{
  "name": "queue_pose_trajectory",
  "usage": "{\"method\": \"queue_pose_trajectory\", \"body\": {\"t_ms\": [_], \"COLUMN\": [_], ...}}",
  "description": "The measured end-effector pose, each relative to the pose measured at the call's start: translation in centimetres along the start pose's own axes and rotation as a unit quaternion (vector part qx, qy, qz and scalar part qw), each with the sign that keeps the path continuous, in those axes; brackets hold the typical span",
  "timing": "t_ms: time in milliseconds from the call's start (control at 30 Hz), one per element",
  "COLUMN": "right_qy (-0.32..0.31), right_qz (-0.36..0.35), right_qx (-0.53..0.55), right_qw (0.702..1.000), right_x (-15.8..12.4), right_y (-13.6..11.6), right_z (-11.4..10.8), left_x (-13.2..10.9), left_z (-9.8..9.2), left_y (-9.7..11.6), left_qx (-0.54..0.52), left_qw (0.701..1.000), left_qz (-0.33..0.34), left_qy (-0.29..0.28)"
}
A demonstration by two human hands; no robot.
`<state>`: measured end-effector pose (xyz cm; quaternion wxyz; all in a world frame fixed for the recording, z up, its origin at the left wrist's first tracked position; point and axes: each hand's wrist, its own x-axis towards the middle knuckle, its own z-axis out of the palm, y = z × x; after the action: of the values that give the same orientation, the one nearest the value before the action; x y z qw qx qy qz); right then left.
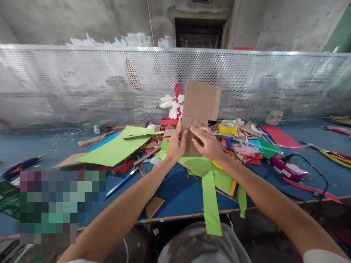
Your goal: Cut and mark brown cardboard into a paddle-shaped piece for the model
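A brown cardboard box (201,98) with a tall raised flap stands tilted up in front of me, above the middle of the table. My left hand (177,142) is closed on its left side, thumb on the inner face. From the right, my right hand (207,142) has its fingertips on the small folded flaps at the box's lower part and seems to grip the edge there; some fingers are hidden. Green paper (223,177) lies just below the hands, and a green strip (211,204) hangs over the table's front edge.
A large green sheet (116,146) and a blue brush (120,184) lie left. To the right are yellow tape (228,127), coloured scraps (248,149), a purple device (289,168) with a cord, and yellow-handled pliers (333,157). Behind stands a perforated metal divider (82,84) with white flowers (173,106) before it.
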<state>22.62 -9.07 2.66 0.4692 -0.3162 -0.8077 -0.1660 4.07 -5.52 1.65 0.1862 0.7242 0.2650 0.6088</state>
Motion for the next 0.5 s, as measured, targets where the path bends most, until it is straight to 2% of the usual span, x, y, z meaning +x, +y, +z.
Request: {"method": "queue_pose_trajectory", "body": {"t_ms": [167,333,500], "right_qy": [-0.011,-0.024,-0.054], "right_qz": [-0.013,-0.02,-0.023], "right_qx": [-0.039,-0.056,-0.059], "right_qw": [0.999,0.998,0.997], "right_x": [0.0,0.2,0.6], "right_y": [0.4,0.5,0.4], "right_z": [0.0,-0.2,-0.2], "left_x": [0.3,0.4,1.0], "left_z": [0.1,-0.1,-0.1], "left_y": [0.4,1.0,0.3], "left_qx": [-0.015,-0.048,-0.064], "left_qw": [1.0,0.999,0.998], "left_qz": [0.017,0.003,-0.021], "left_qy": [-0.003,-0.004,-0.006]}}
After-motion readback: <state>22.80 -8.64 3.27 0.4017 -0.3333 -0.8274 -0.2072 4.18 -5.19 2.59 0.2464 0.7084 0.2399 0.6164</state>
